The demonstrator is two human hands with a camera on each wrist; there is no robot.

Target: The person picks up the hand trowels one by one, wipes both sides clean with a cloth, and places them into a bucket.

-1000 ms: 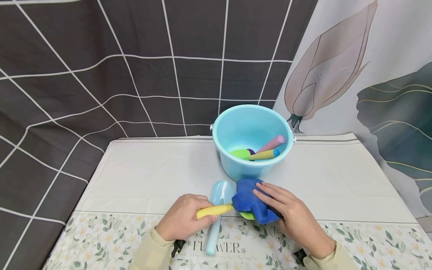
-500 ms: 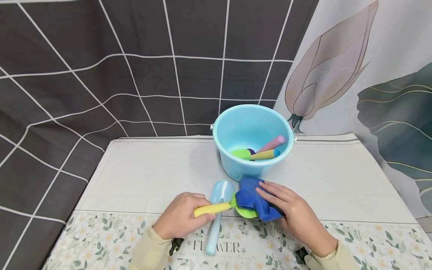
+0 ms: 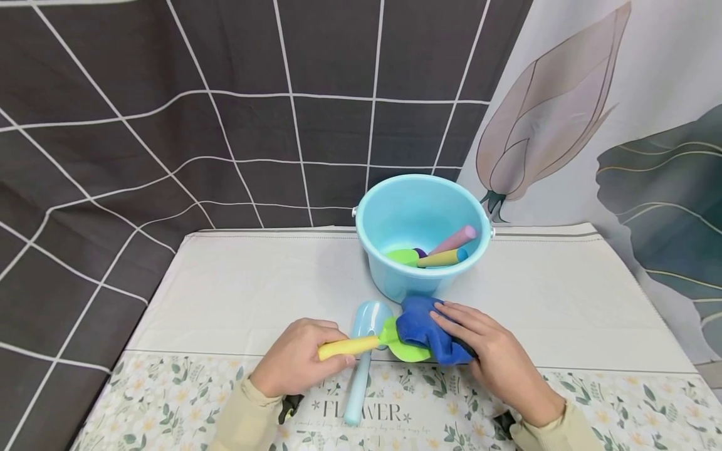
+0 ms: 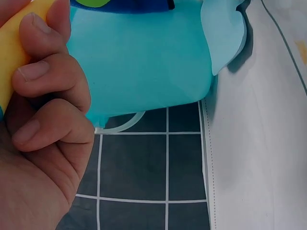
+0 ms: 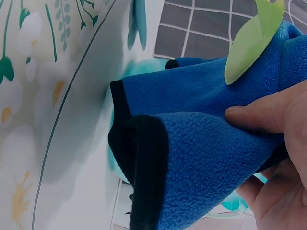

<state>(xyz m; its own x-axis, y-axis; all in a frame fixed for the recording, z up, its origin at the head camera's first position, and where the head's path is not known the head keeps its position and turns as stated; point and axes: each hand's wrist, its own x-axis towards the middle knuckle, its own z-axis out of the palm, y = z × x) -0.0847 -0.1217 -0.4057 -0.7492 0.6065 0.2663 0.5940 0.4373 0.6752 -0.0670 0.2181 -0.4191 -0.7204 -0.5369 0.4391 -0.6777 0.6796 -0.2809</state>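
L hand grips shovel by its yellow handle; R hand holds cloth btwn thumb & fingers, against green blade. Shovel is in front of bucket, above scoop.

Blue cloth edged black, green yellow-handled shovel, light blue bucket, floral tablecloth, dark gridded backdrop
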